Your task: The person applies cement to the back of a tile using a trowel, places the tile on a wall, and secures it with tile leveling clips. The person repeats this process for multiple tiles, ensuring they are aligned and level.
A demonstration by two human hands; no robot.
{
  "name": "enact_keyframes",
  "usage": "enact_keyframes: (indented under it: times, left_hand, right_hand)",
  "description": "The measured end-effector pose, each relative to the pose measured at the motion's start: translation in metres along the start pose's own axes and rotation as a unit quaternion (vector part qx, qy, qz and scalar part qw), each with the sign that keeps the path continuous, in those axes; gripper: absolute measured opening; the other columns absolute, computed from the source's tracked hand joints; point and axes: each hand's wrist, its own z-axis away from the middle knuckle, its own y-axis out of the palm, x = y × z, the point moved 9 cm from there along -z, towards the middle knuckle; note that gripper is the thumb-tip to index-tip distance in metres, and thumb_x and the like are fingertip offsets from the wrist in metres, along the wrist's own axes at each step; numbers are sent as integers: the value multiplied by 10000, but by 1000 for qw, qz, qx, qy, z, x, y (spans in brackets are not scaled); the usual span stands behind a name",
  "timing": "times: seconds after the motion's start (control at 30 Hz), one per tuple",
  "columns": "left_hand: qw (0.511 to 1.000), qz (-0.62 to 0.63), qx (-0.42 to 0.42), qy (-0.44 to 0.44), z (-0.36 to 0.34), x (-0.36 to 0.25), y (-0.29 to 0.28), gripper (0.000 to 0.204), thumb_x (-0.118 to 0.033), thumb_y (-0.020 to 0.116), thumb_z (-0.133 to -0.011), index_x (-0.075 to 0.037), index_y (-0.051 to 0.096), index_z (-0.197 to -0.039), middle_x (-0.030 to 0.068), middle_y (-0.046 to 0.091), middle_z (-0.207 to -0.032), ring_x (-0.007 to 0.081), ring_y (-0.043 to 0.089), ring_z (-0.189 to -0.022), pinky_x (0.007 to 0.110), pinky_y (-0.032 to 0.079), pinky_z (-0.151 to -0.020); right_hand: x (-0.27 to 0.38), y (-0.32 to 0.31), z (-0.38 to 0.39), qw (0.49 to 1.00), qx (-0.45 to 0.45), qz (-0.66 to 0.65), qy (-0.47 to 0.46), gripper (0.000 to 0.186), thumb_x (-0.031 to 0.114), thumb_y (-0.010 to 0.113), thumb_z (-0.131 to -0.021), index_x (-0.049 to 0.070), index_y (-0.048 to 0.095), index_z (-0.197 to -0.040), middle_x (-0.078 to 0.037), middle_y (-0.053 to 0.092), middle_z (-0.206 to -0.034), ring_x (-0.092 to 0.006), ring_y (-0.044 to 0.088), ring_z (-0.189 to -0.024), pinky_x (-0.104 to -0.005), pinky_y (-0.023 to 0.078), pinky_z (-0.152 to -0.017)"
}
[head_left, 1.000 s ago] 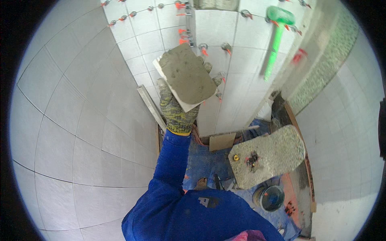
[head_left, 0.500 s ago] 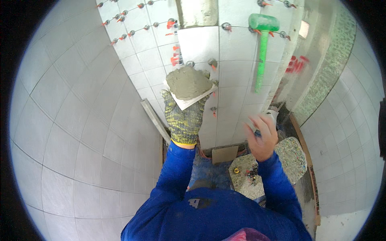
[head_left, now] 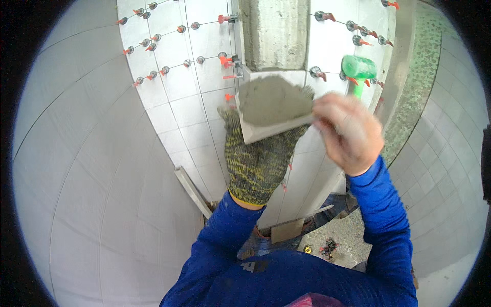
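Note:
A white tile (head_left: 254,133) carries a thick heap of wet grey mortar (head_left: 276,101) on its upward face. My left hand (head_left: 261,166), in a grey and yellow knit glove, holds it from below, with the thumb up at the left side. My right hand (head_left: 350,132) is bare and slightly blurred. Its curled fingers close on the tile's right corner, next to the mortar. Just beyond the tile, a bare cement strip (head_left: 276,38) runs up between tiled parts of the wall.
Red and black tile levelling clips (head_left: 164,70) stick out of the wall's joints. A green mallet (head_left: 359,69) is at the right. A long pale bar (head_left: 192,190) leans at lower left. Below, a speckled board (head_left: 353,238) holds small dark pieces (head_left: 329,246) near a loose tile (head_left: 287,231).
My right hand has come up and left to the tile's corner. The left hand and the loaded tile appear closer to the bare cement strip. The view has shifted too.

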Motion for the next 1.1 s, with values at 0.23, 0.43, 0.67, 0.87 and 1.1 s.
enact_keyframes:
  times: [0.23, 0.43, 0.67, 0.87, 1.1]
  left_hand:
    - [904, -416, -88, -51, -48, -138, -28, 622, -407, 489, -1087, 30, 411, -1523, 258, 507, -1499, 331, 574, -1323, 508, 441, -1141]
    - [211, -905, 175, 327, -88, -192, 0, 402, -97, 696, -966, 0, 616, -1348, 173, 677, -1267, 229, 707, -1039, 346, 578, -939]
    - [493, -850, -43, 178, -110, -228, -69, 571, -200, 859, -816, -43, 642, -1321, 107, 669, -1210, 232, 634, -1121, 388, 524, -926]
    - [391, -894, 51, 215, -118, -211, -71, 572, -317, 891, -753, -104, 689, -1244, 93, 653, -1203, 309, 556, -1202, 471, 390, -1063]
    - [367, -883, 63, 287, -121, -201, -72, 579, -435, 866, -748, -117, 707, -1205, 110, 648, -1220, 335, 558, -1196, 475, 395, -1057]
  right_hand:
    - [-39, 44, -140, 994, -24, 45, 97, 217, 141, 787, -927, 1, 698, -1066, -40, 707, -860, -78, 646, -714, -223, 514, -620]
    - [-50, 108, -173, 981, 59, 44, 181, 128, 26, 726, -888, -71, 643, -892, -143, 672, -733, -203, 667, -672, -315, 556, -621]
    - [-62, 144, -184, 972, 92, 83, 200, 172, 70, 716, -867, -85, 643, -859, -208, 663, -725, -288, 658, -680, -373, 538, -657]
    - [-65, 153, -174, 957, 43, 198, 209, 176, 86, 714, -864, -75, 646, -853, -190, 662, -711, -260, 638, -639, -361, 525, -611]
    - [-76, 153, -166, 947, -8, 159, 280, 147, 53, 716, -855, -76, 647, -853, -145, 656, -695, -179, 619, -634, -319, 503, -584]
